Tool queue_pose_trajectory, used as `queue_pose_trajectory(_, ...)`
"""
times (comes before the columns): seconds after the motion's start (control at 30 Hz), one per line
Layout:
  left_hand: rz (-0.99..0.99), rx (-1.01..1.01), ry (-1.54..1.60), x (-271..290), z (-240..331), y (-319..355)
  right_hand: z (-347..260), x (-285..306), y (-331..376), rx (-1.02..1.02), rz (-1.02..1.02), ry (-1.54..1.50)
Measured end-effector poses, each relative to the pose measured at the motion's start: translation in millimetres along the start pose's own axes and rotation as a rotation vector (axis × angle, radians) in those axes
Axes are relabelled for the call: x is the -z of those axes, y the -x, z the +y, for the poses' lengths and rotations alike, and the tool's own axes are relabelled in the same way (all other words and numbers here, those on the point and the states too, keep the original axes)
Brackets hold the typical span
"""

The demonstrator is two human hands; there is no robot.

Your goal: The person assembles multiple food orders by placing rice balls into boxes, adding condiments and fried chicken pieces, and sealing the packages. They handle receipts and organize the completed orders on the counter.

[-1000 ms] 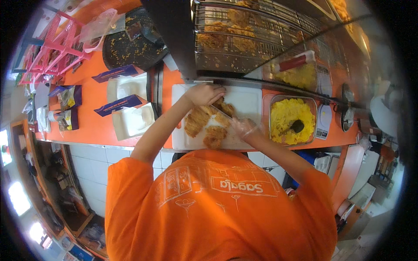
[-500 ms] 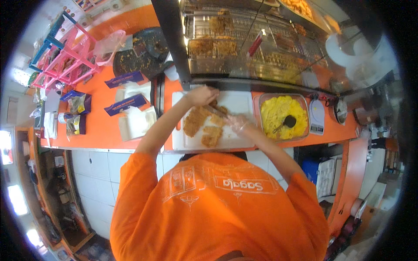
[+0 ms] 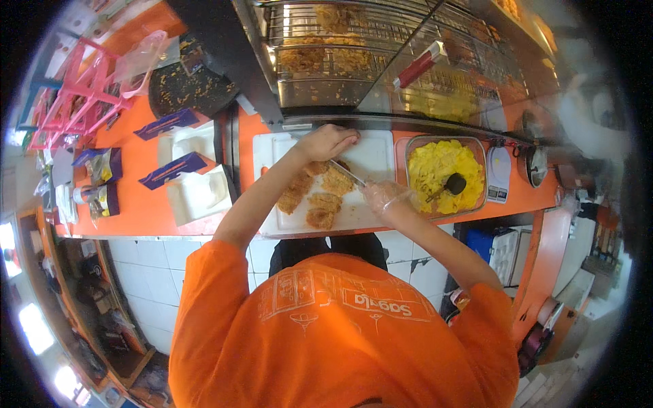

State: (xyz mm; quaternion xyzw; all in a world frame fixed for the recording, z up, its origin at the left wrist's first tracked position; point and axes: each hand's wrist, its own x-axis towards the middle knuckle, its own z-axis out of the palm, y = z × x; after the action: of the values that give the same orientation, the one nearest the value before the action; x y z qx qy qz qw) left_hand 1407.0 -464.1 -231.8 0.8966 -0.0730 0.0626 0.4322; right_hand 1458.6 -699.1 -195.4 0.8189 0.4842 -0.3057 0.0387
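Both hands have shifted rightward across the white cutting board (image 3: 374, 149) since the earlier frame.

Largest is the person's orange shirt (image 3: 340, 333), filling the lower middle. Above it, an orange bench (image 3: 143, 214) stretches across the frame. A dark-framed glass case (image 3: 231, 47) with wire racks fills the upper middle and upper right. The board lies at the centre, on the bench. Just to its right sits a clear container (image 3: 401, 160) of yellow food (image 3: 435, 160); farther right is a white scale (image 3: 498, 166). White paper boxes (image 3: 197, 194) with purple flaps are left of the board.

Over the board's upper middle is the left hand (image 3: 330, 143), its fingers curled; you cannot tell whether they grip anything. The right hand (image 3: 384, 197), in clear plastic, comes in from the right, its fingers wrapped around a knife. Golden-brown fried pieces (image 3: 325, 211) lie on the board between and below the hands. Smallest, the slim knife (image 3: 348, 173) slants up and left, its blade at the upper pieces.
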Motion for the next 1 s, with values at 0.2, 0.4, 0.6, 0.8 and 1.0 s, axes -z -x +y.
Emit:
queue_pose_trajectory(0.2,-0.141,0.116,-0.081,0,4,9,1,-35,1,-0.022,0.056,-0.109)
queue_pose_trajectory(0.4,-0.094,0.033,-0.251,8,11,13,-2,-40,-12,0.234,0.321,0.097)
queue_pose_trajectory(0.6,0.516,-0.031,-0.146,38,91,69,7,12,-14,0.229,0.429,0.342)
queue_pose_trajectory(0.8,1.012,0.310,-0.064,68,159,213,-9,42,-97,0.294,0.424,0.382)
queue_pose_trajectory(1.0,1.301,0.590,-0.205,61,194,294,-23,62,-114,0.289,0.085,0.178)
